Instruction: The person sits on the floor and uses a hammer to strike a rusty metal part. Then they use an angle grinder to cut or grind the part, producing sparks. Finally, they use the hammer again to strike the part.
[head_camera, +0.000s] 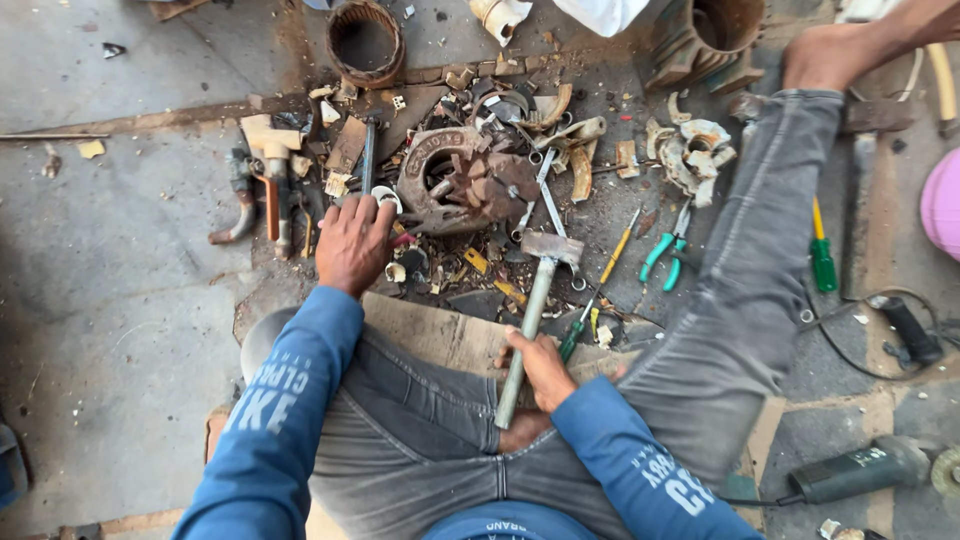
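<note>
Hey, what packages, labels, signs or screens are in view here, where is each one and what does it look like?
No packages, signs or screens.
Raised lettering: cast into the rusty round housing on the floor, just right of the left hand.
Label strip: pale, on the grey-green angle grinder at lower right.
Sleeve print: white letters on both blue sleeves.
The right hand holds a hammer, which bears no label.

Head camera, looking steeply down.
It sits close above the seated person's lap and faces the concrete floor just ahead; only this view exists.
</note>
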